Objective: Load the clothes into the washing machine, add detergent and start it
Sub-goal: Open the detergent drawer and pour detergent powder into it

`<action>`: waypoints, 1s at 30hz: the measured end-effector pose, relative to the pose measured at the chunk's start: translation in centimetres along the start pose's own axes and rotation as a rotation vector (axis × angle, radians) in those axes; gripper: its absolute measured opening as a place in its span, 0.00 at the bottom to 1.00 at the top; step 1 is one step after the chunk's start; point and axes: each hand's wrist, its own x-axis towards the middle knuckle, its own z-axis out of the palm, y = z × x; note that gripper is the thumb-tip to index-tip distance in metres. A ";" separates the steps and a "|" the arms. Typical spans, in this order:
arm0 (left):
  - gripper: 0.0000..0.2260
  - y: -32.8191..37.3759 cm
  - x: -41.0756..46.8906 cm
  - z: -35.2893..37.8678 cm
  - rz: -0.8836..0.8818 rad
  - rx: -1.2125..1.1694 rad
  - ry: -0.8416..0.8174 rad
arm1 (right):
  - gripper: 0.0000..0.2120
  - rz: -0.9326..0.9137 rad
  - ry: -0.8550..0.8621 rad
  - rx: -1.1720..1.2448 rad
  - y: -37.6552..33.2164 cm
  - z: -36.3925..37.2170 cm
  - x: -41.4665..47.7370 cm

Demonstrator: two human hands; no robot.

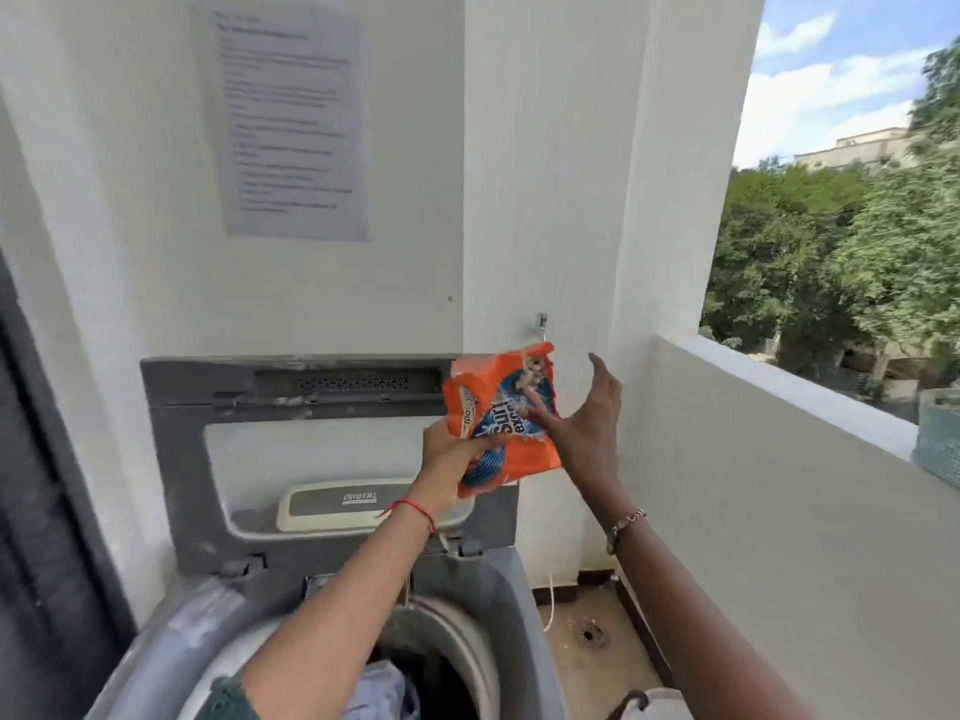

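An orange and blue detergent packet point(501, 407), torn at its top, is held up in front of the raised lid point(218, 459) of a grey top-loading washing machine point(467, 579). My left hand point(452, 462) grips the packet's lower left part. My right hand point(584, 418) is beside the packet's right edge, fingers spread and a fingertip touching its front. Light blue clothes point(382, 691) lie in the machine's open drum, below my left forearm.
A white wall with a printed paper sheet point(291, 116) rises behind the machine. A low white balcony wall point(779, 387) runs along the right, with a mesh item point(940, 433) on its ledge. A floor drain point(589, 634) and a bag handle point(631, 701) sit lower right.
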 end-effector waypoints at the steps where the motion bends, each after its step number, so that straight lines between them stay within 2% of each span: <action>1: 0.16 -0.5 -0.5 -2.2 -0.006 -0.024 0.027 | 0.49 0.105 -0.026 0.103 0.5 1.5 -1.7; 5: 0.17 -2.9 -2.3 -8.9 -0.030 -0.053 0.131 | 0.46 0.595 -0.319 0.691 2.3 7.3 -7.9; 7: 0.17 -4.1 -3.1 -10.9 -0.070 -0.082 0.169 | 0.43 0.730 -0.415 0.951 2.8 9.5 -10.4; 9: 0.16 -5.0 -4.1 -12.1 -0.105 -0.117 0.209 | 0.38 0.806 -0.490 1.081 3.1 11.3 -12.5; 11: 0.15 -5.9 -4.8 -12.5 -0.132 -0.147 0.221 | 0.36 0.847 -0.622 1.088 3.2 12.6 -14.4; 13: 0.14 -6.9 -5.1 -12.8 -0.148 -0.163 0.189 | 0.42 0.863 -0.706 1.068 3.7 13.7 -15.6; 17: 0.07 -8.1 -5.5 -13.3 -0.161 -0.273 0.076 | 0.48 0.942 -0.692 1.107 5.0 14.2 -16.2; 20: 0.18 -8.9 -5.4 -14.4 -0.146 -0.395 0.059 | 0.50 0.999 -0.630 1.095 6.8 13.5 -16.6; 21: 0.19 -9.3 -5.3 -14.8 -0.160 -0.391 0.055 | 0.49 1.018 -0.627 1.065 7.3 13.0 -16.7; 22: 0.15 -9.9 -5.2 -15.2 -0.180 -0.375 0.051 | 0.46 1.033 -0.622 1.034 7.7 12.6 -16.9; 24: 0.08 -11.5 -5.1 -16.0 -0.213 -0.383 0.073 | 0.31 1.045 -0.588 0.984 8.4 12.0 -17.2; 26: 0.06 -12.8 -4.9 -16.4 -0.239 -0.412 0.120 | 0.20 1.063 -0.582 0.944 9.6 12.0 -17.3; 30: 0.04 -14.4 -4.5 -16.5 -0.304 -0.421 0.204 | 0.14 1.073 -0.588 0.875 11.0 12.4 -17.2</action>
